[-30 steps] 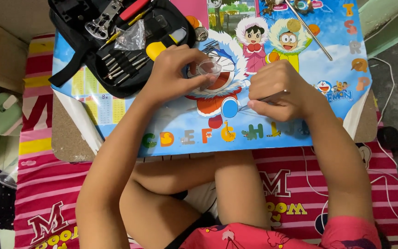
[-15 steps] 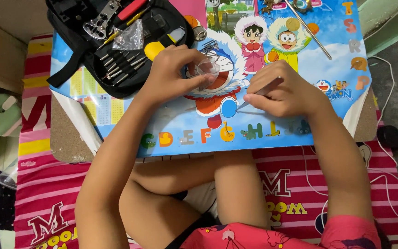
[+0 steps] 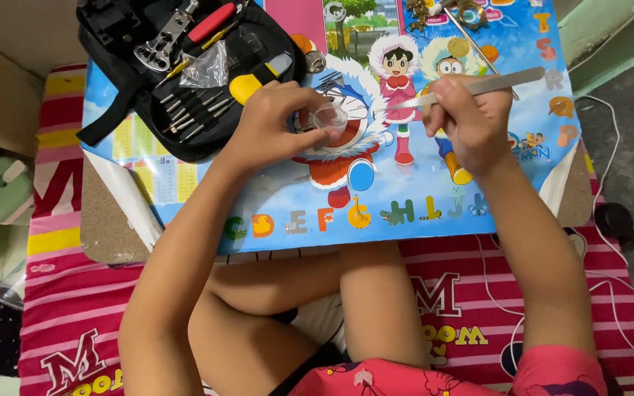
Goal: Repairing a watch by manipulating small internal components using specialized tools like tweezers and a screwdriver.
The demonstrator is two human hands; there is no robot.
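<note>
The left hand [image 3: 277, 121] pinched a small clear round dish [image 3: 329, 117] by its rim, fingers curled closed around it, above the middle of the cartoon mat [image 3: 405, 213]. The right hand [image 3: 467, 117] gripped metal tweezers [image 3: 471, 88] in a closed fist, tips toward the dish. The dish looked light, stiff, slippery and likely breakable, best held at its edge. A black tool case [image 3: 177, 73] lay at the mat's far left corner.

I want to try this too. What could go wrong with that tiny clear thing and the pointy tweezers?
The small clear piece is pinched only by the left hand fingertips above the picture mat, so it might slip and drop. The tweezers in the right hand point toward the left fingers, so a slip could poke them. Loose little metal parts at the mat's far edge could roll off.
</note>
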